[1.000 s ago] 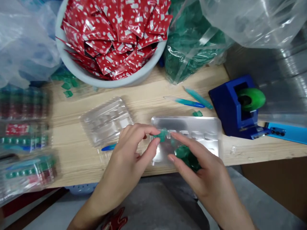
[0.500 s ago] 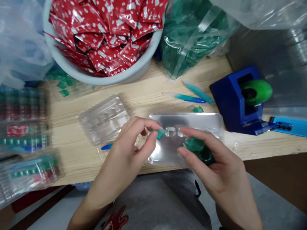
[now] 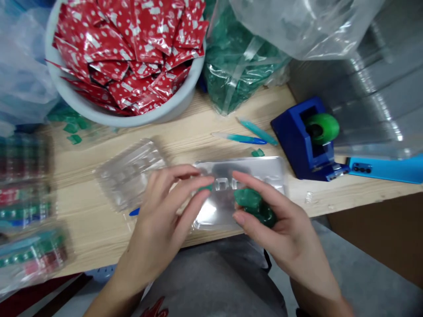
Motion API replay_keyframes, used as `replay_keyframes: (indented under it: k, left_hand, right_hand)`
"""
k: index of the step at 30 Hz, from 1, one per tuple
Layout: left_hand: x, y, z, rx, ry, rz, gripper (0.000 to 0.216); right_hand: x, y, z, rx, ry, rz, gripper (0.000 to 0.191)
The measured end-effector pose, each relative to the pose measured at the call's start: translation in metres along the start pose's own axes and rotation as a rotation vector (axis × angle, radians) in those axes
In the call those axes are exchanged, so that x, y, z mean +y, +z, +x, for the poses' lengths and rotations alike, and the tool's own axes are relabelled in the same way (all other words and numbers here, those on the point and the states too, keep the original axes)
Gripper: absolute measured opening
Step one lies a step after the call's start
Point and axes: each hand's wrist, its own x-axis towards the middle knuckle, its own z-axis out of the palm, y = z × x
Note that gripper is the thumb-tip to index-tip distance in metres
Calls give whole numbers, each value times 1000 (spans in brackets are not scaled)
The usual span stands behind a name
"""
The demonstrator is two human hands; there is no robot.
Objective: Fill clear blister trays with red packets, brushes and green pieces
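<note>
A clear plastic blister tray (image 3: 218,215) with small moulded squares along its middle lies near the table edge. My left hand (image 3: 168,207) is over its left end, thumb and index finger closed around a small translucent green piece (image 3: 205,187), mostly hidden by the fingers. My right hand (image 3: 277,224) curls over the tray's right part and holds several green pieces (image 3: 249,200), one of them near the fingertips. Left of the tray, a second clear tray (image 3: 132,171) sits at an angle.
A pale tub (image 3: 165,115) of red spotted packets stands at the back. Beside it is a clear bag of green pieces (image 3: 238,75). Two pens (image 3: 247,139), a blue tape dispenser (image 3: 294,141) and a blue phone (image 3: 386,169) lie rightward. Filled packs (image 3: 33,255) are stacked left.
The whole view has shifted, with the table things now further left. My left fingers still pinch the green piece at the tray's left end. The pieces in my right hand have turned slightly.
</note>
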Motion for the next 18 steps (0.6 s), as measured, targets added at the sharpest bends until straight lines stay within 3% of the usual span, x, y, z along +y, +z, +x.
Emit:
replay_keyframes:
  k: [3,6,9,13,18]
  left_hand:
    - [13,-5,2,-147,-8,-227,20]
    - [19,-5,5,-221,-6,-282,23]
    - [18,-4,5,-179,-20,-310,18]
    - [15,-4,0,-134,13,-276,23]
    - [17,0,-5,-74,97,-211,29]
  right_hand:
    - [0,1,-4,-23,-121,-109,53]
    - [0,1,-8,-69,-203,-182,64]
    - [0,0,-9,-56,-260,-170,60]
    - [1,1,-6,32,-351,-77,39]
    - [2,3,-4,82,-354,-44,21]
